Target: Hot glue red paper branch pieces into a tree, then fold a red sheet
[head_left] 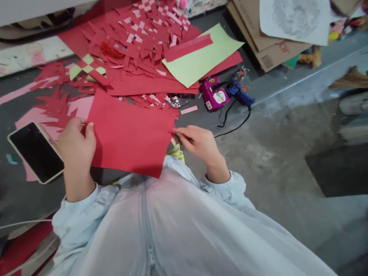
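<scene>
Lying leftmost: pale-framed, black-screened rectangular phone (36, 153), beside left hand (76, 142). Left thumb and fingers pinch left edge of rectangular red paper sheet (130, 134), before the torso. Right hand (199, 142): fingertips pressed together at sheet's right edge; piece pinched, cannot tell.

Large rectangular red paper sheet (129, 134): left hand (76, 142) gripping left edge, right hand (198, 142) pinching right edge. Grey bench (253, 78): heaped red paper cuttings (138, 48), pale-cased black phone (36, 153), blue corded glue gun (241, 94).
</scene>
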Demonstrator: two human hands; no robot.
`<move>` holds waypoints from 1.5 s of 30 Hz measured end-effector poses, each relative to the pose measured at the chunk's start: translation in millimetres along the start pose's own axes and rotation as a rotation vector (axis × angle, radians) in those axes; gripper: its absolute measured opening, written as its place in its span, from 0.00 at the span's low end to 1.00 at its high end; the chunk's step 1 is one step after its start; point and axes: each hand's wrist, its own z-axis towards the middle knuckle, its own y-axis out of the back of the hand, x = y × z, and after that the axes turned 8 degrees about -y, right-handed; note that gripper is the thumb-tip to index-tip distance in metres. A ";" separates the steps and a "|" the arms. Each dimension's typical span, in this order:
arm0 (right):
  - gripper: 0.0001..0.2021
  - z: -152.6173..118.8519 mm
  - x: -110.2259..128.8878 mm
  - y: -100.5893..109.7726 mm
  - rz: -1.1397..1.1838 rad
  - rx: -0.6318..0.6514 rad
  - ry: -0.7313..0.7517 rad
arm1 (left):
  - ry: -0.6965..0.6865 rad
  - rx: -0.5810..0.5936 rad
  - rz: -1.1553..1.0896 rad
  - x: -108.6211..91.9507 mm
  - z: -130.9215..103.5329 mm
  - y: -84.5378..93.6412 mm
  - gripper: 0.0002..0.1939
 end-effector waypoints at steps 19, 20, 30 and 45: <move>0.23 -15.9 25.7 -27.7 -0.257 0.180 -0.180 | -0.077 0.002 0.001 9.7 -0.1 -1.1 0.21; 0.23 -16.1 25.5 -28.6 -0.244 0.164 -0.180 | -0.076 0.003 0.001 9.3 -0.2 -0.2 0.20; 0.21 -13.3 21.2 -23.8 0.011 0.059 -0.263 | -0.111 -0.049 -0.027 16.7 -3.8 2.2 0.20; 0.18 34.4 36.0 -30.1 0.555 0.007 -0.522 | -0.032 -0.589 -0.331 31.2 -37.5 13.8 0.21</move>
